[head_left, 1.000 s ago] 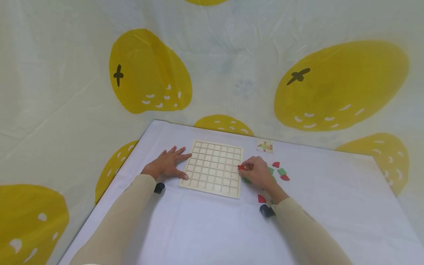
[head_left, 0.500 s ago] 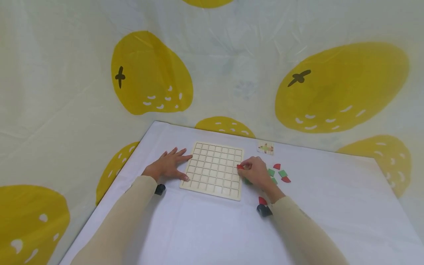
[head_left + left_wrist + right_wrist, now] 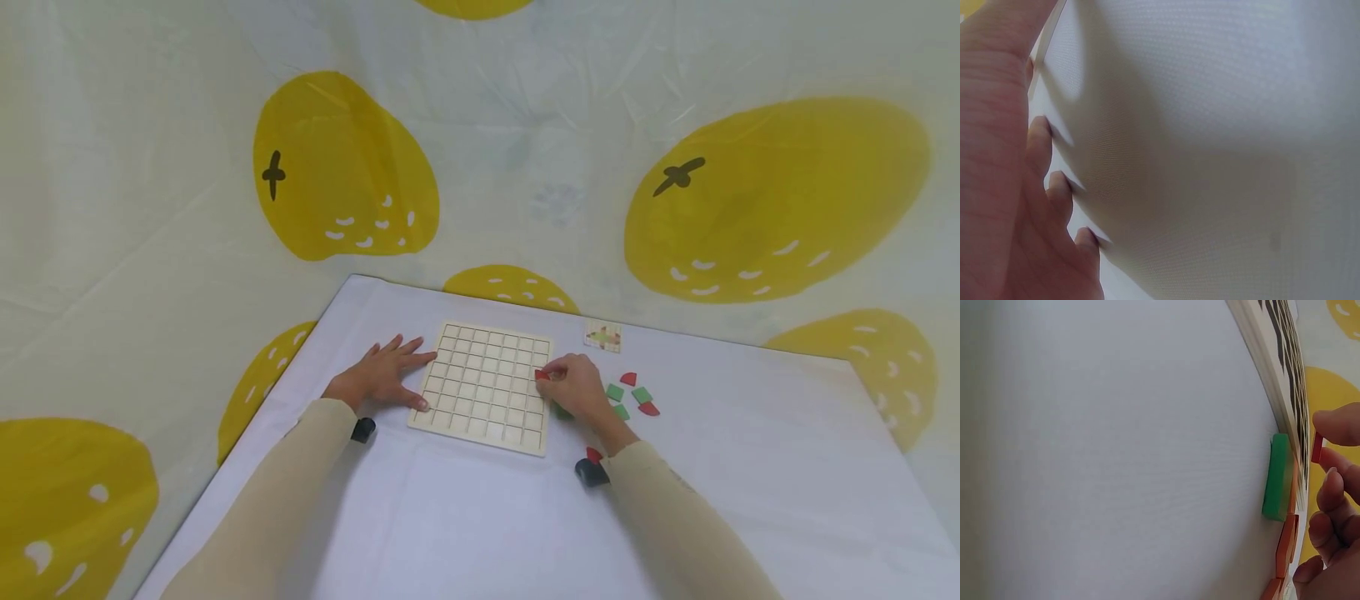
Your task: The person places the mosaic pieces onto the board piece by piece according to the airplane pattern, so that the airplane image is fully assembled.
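A square pale wooden board [image 3: 487, 387] with a grid of grooves lies on the white table. My left hand [image 3: 381, 373] rests at its left side with fingers spread, thumb and forefinger touching its edge. At the right edge of the board, my right hand [image 3: 579, 390] pinches a red quarter-round tile [image 3: 541, 375] between thumb and forefinger. In the right wrist view the red tile [image 3: 1317, 449] is seen edge-on between the fingertips, above the surface. A green tile [image 3: 1277, 478] lies close to the board, mostly under the right hand in the head view.
Right of the hand lie loose tiles, among them a green square [image 3: 615, 392] and a red quarter-round [image 3: 628, 379]. Another red tile [image 3: 594, 455] shows beside the right wrist's black camera [image 3: 591, 472]. A pattern card [image 3: 603, 335] lies at the back edge.
My right hand, still pinching the red tile, has shifted slightly left, its wrist swinging left too. More green tiles show behind it. The left hand holds its place at the board.
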`<state>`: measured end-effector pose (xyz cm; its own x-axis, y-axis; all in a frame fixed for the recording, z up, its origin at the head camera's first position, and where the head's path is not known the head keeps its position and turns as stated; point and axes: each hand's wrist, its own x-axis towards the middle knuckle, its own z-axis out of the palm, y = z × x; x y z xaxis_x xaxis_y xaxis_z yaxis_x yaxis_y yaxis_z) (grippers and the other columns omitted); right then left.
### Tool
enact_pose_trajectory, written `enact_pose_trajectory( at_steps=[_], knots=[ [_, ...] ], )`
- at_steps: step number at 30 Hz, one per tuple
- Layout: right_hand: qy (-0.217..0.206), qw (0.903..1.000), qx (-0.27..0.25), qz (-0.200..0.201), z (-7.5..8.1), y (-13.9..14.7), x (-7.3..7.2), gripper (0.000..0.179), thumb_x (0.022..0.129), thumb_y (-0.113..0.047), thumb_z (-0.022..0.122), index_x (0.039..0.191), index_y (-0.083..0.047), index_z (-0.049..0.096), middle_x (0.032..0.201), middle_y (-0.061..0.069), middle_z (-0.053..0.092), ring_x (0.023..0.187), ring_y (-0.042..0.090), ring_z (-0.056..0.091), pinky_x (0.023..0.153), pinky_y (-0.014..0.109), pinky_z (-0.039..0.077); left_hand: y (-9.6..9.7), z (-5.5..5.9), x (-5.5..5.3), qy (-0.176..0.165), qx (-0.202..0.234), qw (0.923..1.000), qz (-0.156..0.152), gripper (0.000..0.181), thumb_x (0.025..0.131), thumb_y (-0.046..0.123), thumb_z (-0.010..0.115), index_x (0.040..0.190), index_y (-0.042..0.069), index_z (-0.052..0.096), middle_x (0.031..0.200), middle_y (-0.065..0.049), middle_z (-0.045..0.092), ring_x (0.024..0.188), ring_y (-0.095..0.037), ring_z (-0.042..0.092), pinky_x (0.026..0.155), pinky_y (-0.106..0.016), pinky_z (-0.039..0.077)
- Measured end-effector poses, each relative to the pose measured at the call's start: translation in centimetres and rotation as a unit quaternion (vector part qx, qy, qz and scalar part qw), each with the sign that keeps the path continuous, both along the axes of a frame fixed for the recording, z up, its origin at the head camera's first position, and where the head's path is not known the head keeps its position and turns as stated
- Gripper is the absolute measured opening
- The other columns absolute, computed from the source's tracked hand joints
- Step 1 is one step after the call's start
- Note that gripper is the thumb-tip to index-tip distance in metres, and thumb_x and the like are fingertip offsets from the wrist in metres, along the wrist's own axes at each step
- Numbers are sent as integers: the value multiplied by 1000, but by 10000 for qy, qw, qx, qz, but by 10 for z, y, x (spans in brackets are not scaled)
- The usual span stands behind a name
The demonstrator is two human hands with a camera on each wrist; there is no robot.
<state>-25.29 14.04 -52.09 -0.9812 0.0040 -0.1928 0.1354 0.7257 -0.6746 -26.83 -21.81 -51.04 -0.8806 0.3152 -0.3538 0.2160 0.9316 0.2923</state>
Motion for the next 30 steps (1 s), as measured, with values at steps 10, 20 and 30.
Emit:
enact_pose_trajectory(
  at_steps=[10,20,30],
  knots=[
    [-124,9998,29,-174,-4,-6,-6,39,92,-29,76,125,-9,69,119,13,57,109,30,53,90,39,53,-1,0,-1,-37,7,10000,23,106,73,72,81,162,44,31,178,3,11,166,-33,-4,133,-63,-1],
    [-103,9998,28,-184,-2,-8,-8,38,92,-29,74,123,-6,71,116,14,59,110,31,52,90,40,50,-3,-3,-2,30,80,10000,33,106,72,73,81,162,44,32,178,3,12,166,-33,-3,132,-63,-1],
    [-54,9997,121,-207,-1,-10,-10,38,93,-30,73,122,-6,72,110,13,66,106,30,55,86,39,50,-3,-2,1,117,169,9998,-48,107,71,74,81,162,43,34,178,2,14,166,-33,-1,133,-63,0]
  ],
)
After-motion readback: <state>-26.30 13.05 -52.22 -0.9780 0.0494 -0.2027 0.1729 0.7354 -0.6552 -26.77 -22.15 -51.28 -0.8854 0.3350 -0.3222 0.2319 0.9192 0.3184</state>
